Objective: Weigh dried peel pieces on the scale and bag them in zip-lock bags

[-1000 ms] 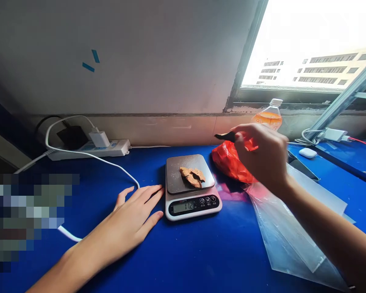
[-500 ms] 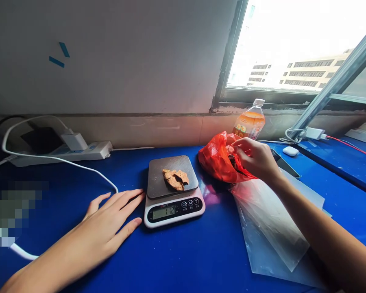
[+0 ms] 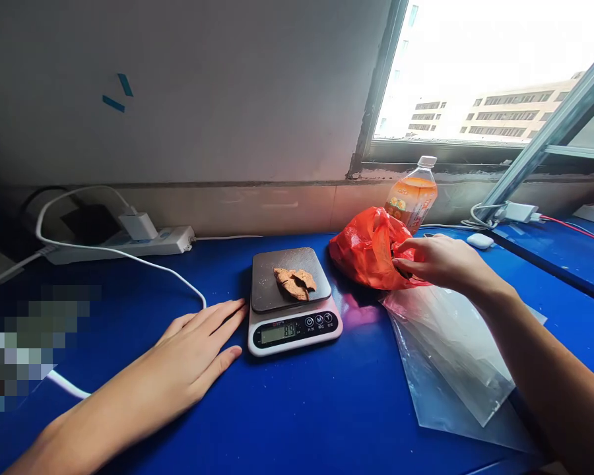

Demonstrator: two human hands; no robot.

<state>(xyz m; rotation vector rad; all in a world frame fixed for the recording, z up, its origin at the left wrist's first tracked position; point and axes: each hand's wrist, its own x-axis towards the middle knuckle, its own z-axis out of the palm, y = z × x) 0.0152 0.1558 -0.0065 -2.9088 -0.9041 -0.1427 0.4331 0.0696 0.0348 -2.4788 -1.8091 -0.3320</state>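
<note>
A white kitchen scale (image 3: 293,328) with a dark weighing plate stands on the blue table. Dry brown bark-like pieces (image 3: 294,284) lie on its plate, and digits show on the display. My left hand (image 3: 202,349) rests flat beside the scale's left side, fingers spread and holding nothing. A crumpled red plastic bag (image 3: 361,247) sits right of the scale, its mouth turned toward my right hand (image 3: 440,260). The fingers of that hand are bent together at the bag's mouth; their tips and whatever they grip are partly hidden.
Clear plastic bags (image 3: 455,349) lie beneath my right forearm. Behind the red bag stands a bottle of orange drink (image 3: 414,191). A power strip (image 3: 175,241) with a white cable lies at the back left. A white earphone case (image 3: 480,241) is at the right.
My right hand has lowered a little and turned at the red bag's mouth. The scale's display reads lower. The view has shifted slightly; my left hand stays beside the scale.
</note>
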